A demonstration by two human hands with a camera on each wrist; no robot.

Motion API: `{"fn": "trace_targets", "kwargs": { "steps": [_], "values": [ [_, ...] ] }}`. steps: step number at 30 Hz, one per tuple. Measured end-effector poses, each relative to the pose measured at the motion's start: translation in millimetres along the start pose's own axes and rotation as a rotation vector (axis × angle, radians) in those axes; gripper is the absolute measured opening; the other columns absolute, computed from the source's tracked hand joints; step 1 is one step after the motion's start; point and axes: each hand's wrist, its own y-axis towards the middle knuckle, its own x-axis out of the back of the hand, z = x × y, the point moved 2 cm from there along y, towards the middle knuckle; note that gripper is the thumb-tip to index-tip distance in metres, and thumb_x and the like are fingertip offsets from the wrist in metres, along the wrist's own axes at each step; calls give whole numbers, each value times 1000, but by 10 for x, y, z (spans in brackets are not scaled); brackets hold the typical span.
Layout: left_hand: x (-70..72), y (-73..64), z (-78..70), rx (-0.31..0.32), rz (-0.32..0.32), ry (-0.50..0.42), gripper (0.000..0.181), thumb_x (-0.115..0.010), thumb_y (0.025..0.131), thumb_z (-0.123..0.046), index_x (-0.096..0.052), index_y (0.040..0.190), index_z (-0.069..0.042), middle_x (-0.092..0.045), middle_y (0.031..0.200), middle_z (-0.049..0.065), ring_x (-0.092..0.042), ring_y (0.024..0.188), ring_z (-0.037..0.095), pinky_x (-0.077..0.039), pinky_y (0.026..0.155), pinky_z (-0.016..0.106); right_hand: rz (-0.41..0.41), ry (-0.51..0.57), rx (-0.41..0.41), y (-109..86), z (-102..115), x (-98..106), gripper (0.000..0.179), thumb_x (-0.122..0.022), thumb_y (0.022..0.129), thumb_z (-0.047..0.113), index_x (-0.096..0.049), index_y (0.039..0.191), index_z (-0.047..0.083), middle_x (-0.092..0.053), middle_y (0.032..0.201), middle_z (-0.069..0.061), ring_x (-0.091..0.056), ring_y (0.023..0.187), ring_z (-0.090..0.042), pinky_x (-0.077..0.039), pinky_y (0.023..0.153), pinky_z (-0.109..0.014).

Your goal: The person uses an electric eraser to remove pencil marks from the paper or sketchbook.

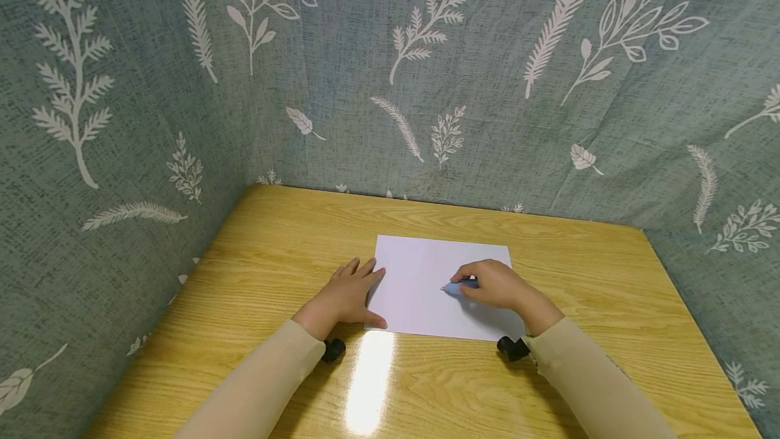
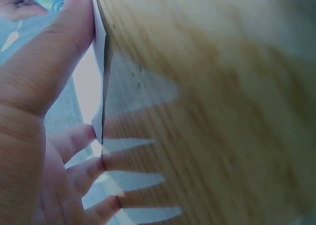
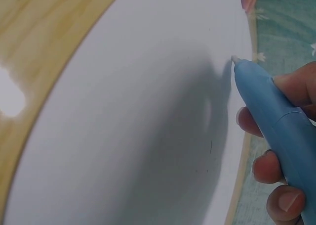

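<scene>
A white sheet of paper [image 1: 411,259] lies on the wooden table, with a few faint lines across its middle in the head view. My right hand [image 1: 496,283] grips a thick light-blue pen [image 3: 276,116] between thumb and fingers. The pen's narrow pale tip points left and comes right to the sheet near its middle. At the sheet's left edge my left hand [image 1: 350,297] rests with fingers spread, its thumb on the near left corner. In the left wrist view the sheet's edge [image 2: 98,57] runs beside that thumb and the fingers.
The wooden table [image 1: 292,236] extends around the sheet, with a bright glare patch [image 1: 370,385] in front of it. Patterned grey-green cloth [image 1: 353,46] hangs behind and at both sides. Small black wrist devices [image 1: 513,349] sit by the cuffs.
</scene>
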Motion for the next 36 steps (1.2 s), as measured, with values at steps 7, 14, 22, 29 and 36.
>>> {"fn": "trace_targets", "kwargs": {
  "steps": [7,14,22,29,36],
  "values": [
    [-18,13,13,10,7,9,109,-80,72,-64,-33,159,-19,-18,166,9,-10,151,41,-13,120,58,-1,-3,6,13,-7,-5,18,-67,96,18,-76,111,20,-73,110,2,-67,99,-19,-52,83,-40],
    [-17,18,14,12,7,6,109,-80,71,-64,-33,159,-19,-18,166,9,-10,151,42,-13,120,59,-11,-22,-7,12,-39,-18,18,-68,94,19,-76,110,21,-73,109,3,-67,101,-20,-53,85,-42],
    [-22,30,24,10,6,6,109,-80,72,-64,-33,159,-19,-17,166,9,-10,151,42,-13,120,59,-27,-20,-14,-11,-44,-1,19,-68,94,19,-76,112,19,-72,109,1,-66,102,-22,-53,87,-45],
    [-11,25,16,10,10,5,108,-80,72,-64,-33,159,-18,-18,166,10,-10,151,42,-13,120,60,-21,0,-21,-27,-51,4,19,-68,92,18,-76,110,19,-72,105,3,-65,97,-19,-52,84,-42],
    [-17,31,20,9,9,15,109,-79,72,-65,-33,159,-18,-18,166,10,-11,151,43,-14,119,60,-25,0,-19,-26,-64,18,21,-68,92,15,-76,111,19,-72,105,3,-65,95,-17,-52,82,-40]
  ]
}}
